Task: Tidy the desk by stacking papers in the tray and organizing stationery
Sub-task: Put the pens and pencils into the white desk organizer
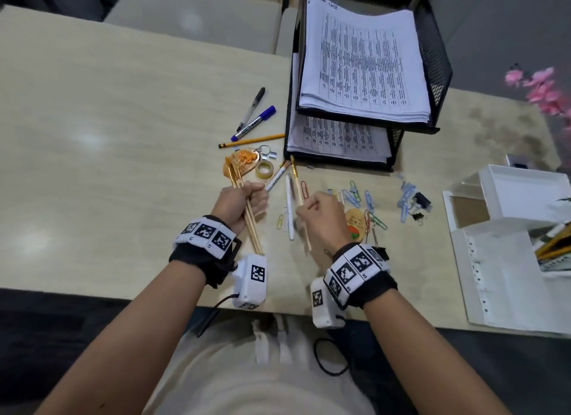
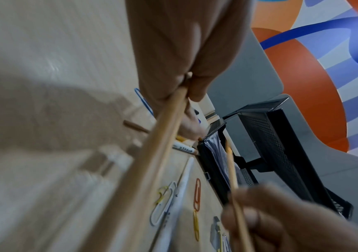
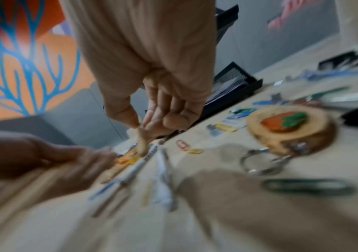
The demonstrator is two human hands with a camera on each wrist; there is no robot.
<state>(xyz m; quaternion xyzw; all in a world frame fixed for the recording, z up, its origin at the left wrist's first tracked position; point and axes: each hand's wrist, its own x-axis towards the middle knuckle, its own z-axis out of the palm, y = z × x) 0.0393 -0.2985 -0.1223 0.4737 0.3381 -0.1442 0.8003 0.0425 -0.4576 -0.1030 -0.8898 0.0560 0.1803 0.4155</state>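
My left hand [image 1: 239,203] grips a bundle of wooden pencils [image 1: 251,227] just above the desk; the left wrist view shows the same pencils [image 2: 152,153] running through my fist. My right hand [image 1: 318,212] pinches one more wooden pencil [image 1: 297,183] between thumb and fingers, held beside the left hand. On the desk between my hands lie a white pen [image 1: 289,209] and a white marker [image 1: 276,176]. A black mesh paper tray [image 1: 432,75] holds stacked printed sheets [image 1: 361,62] on two levels. Two markers [image 1: 253,118] and a yellow pencil [image 1: 251,140] lie farther back.
Coloured paper clips [image 1: 358,195] and binder clips [image 1: 418,204] lie scattered to the right. A tape roll [image 1: 264,170], an orange keychain [image 1: 244,161] and a wooden keychain [image 1: 355,224] sit near my hands. A white organiser [image 1: 494,260] stands at the right edge, with pink flowers [image 1: 543,90] behind it.
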